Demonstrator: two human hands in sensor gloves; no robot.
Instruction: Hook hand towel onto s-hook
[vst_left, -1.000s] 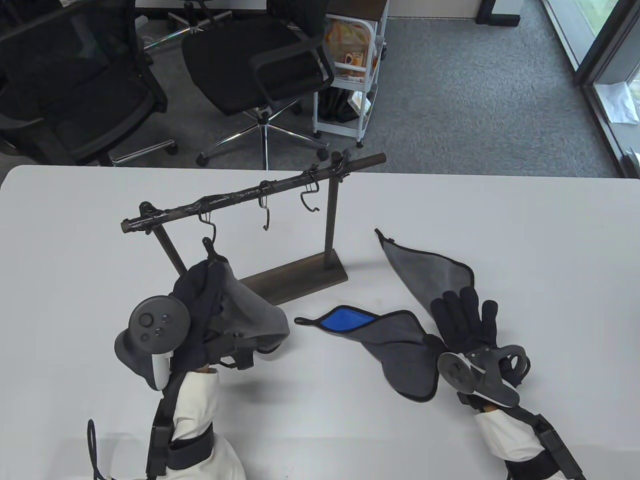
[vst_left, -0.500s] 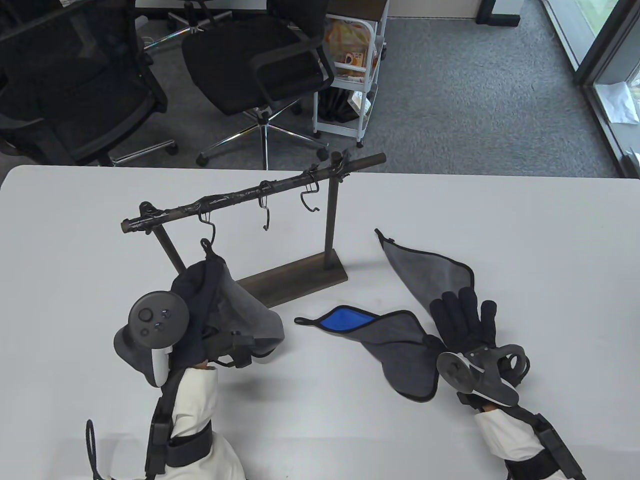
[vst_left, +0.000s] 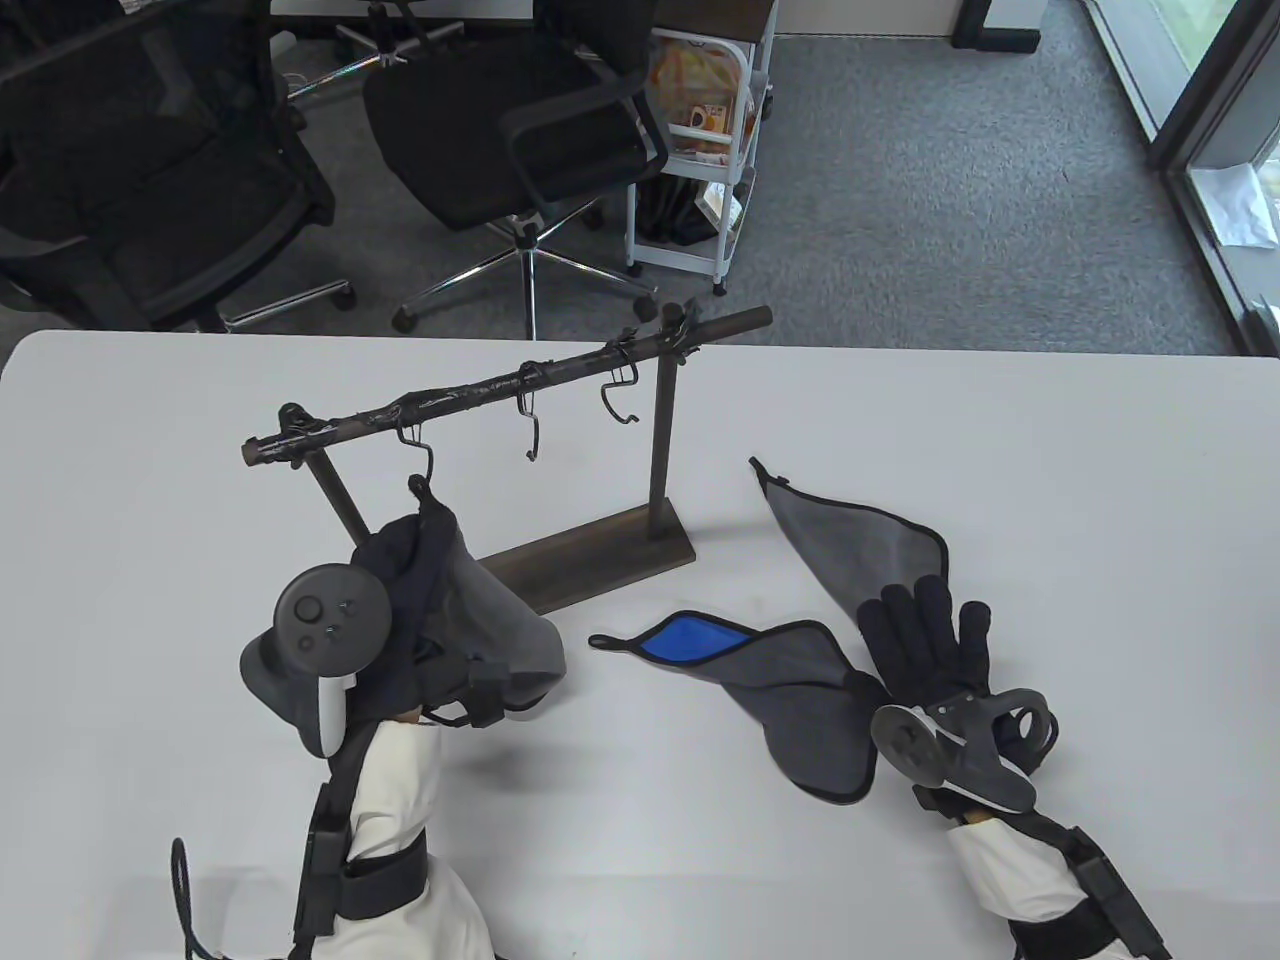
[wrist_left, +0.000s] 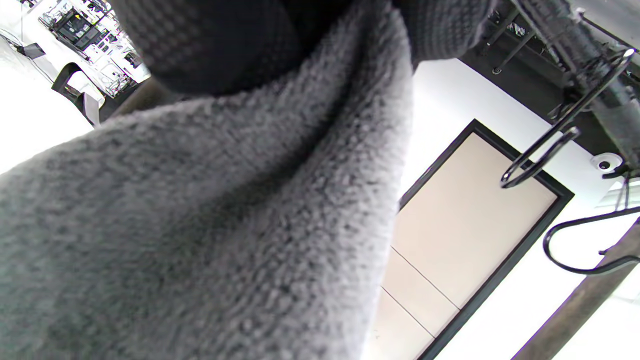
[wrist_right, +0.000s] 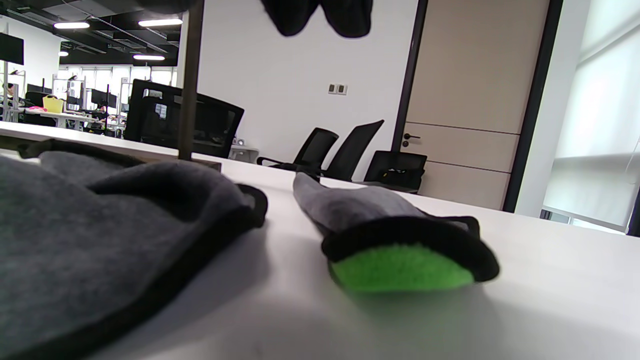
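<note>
Left hand shifted right, gripping hooked towel; right hand fingers spread flat on second towel.

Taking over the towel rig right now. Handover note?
Left hand grips a grey fleece towel raised to the leftmost black metal s-hook on the dark wooden rail; whether its loop is seated, I can't tell.
Right hand rests flat on the grey towel with green underside.
Grey towel with blue underside lies on the table.
Middle s-hook and right s-hook are bare.
Left: confirm the catch, hang the rest.
</note>
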